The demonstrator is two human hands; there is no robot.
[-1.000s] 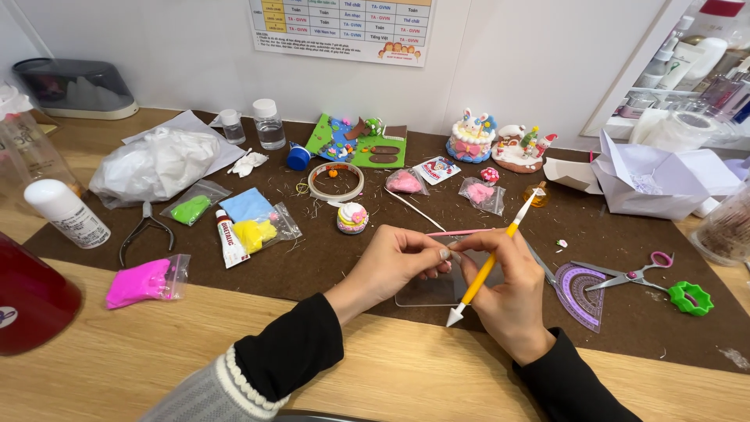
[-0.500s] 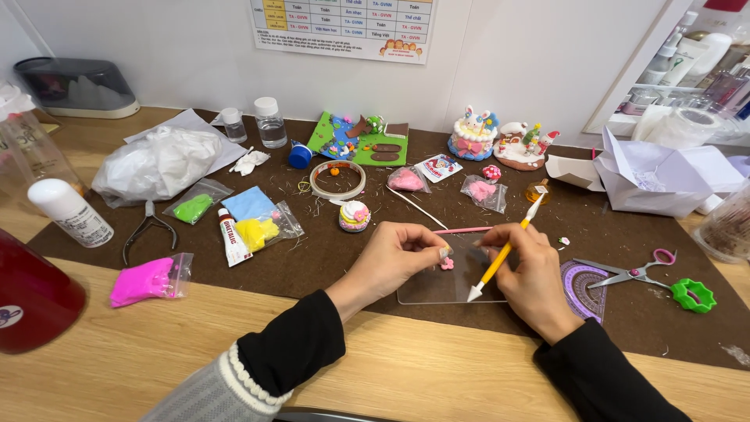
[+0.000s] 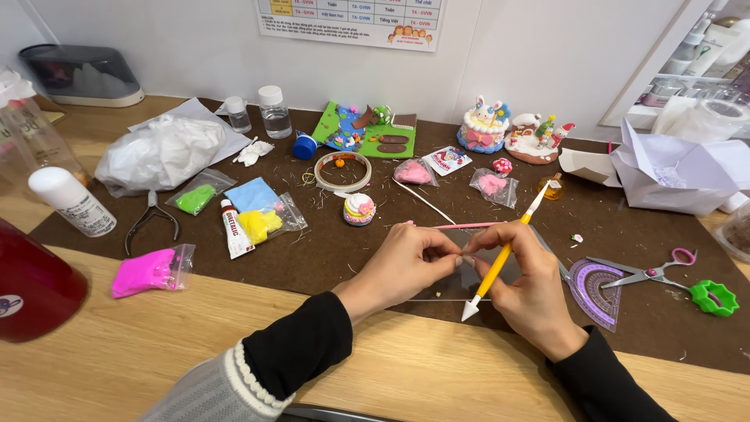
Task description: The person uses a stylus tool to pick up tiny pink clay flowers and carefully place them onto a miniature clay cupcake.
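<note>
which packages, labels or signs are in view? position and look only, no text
Wall chart: top centre, white, coloured grid.
Glue tube: left of centre on the mat, white, red cap.
Pink clay bag: mat's near left edge, clear plastic.
White bottle: far left, lying tilted, printed label.

Scissors (image 3: 652, 273) right of protractor (image 3: 595, 291) (touching)

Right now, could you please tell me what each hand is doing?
Left hand: fingers pinched shut at the right hand's fingertips; what it grips cannot be told.
Right hand: closed around a yellow tool, white tip pointing down.
</note>
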